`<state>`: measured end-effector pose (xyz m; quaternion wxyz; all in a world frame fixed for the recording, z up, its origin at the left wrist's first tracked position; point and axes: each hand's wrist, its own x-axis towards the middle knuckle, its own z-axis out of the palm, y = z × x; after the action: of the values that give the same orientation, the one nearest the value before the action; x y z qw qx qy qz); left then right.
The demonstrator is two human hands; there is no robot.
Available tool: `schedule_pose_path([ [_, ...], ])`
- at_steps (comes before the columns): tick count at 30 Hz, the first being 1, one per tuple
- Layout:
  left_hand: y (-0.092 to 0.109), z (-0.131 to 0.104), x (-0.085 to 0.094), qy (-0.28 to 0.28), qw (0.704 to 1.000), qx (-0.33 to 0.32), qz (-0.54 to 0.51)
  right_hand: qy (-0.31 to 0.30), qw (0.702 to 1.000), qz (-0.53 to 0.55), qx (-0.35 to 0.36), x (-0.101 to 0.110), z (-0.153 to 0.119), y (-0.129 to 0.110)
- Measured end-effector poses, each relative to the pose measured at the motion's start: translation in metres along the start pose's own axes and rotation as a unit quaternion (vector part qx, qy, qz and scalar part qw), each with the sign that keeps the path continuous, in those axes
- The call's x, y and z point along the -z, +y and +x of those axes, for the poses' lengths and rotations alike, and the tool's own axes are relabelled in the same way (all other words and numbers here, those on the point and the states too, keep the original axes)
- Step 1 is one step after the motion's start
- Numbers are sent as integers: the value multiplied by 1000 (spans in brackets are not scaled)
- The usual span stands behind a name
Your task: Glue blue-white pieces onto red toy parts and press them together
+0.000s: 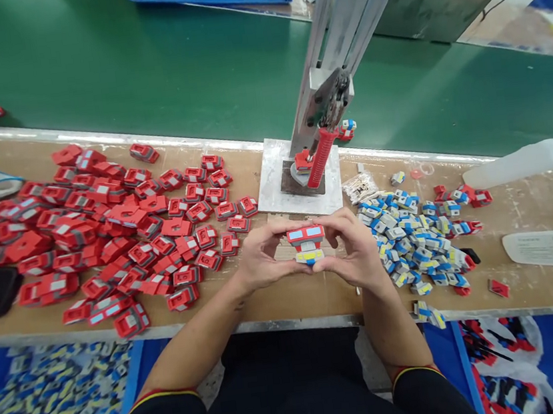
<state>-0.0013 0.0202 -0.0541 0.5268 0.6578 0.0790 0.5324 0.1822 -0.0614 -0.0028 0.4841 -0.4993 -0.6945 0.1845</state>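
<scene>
Both of my hands are over the near side of the workbench, in front of the press. Between them is a toy vehicle assembly (305,235), with a red upper part showing light blue windows and a grey, yellow and blue lower part. My left hand (262,257) pinches its left side, thumb below and fingers above. On the right side, my right hand (355,249) grips it in the same way. Whether the two parts are firmly joined, I cannot tell. Behind my hands stands a lever press (337,85) with a red handle (320,159); a red part (303,160) sits beneath it.
Many red toy bodies (127,218) are heaped at left. Small grey, blue and yellow pieces (405,231) lie piled at right, near cotton swabs (359,187) and a white bottle (523,162). A green conveyor belt (138,69) runs behind. Blue bins (135,372) flank me below the bench.
</scene>
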Motion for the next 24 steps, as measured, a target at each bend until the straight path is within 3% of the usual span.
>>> schedule_pose_path([
  [5, 5, 6, 8, -7, 998, -57, 39, -14, 999, 17, 43, -5, 0, -1],
  [14, 13, 7, 10, -20, 995, -73, 67, 17, 998, 7, 52, -15, -4, -4],
  [21, 16, 5, -1, 20, 996, 11, -83, 49, 995, 26, 79, -15, -3, -1],
  [24, 15, 7, -3, 28, 995, -12, -93, 34, 997, -9, 67, -14, -4, -2],
])
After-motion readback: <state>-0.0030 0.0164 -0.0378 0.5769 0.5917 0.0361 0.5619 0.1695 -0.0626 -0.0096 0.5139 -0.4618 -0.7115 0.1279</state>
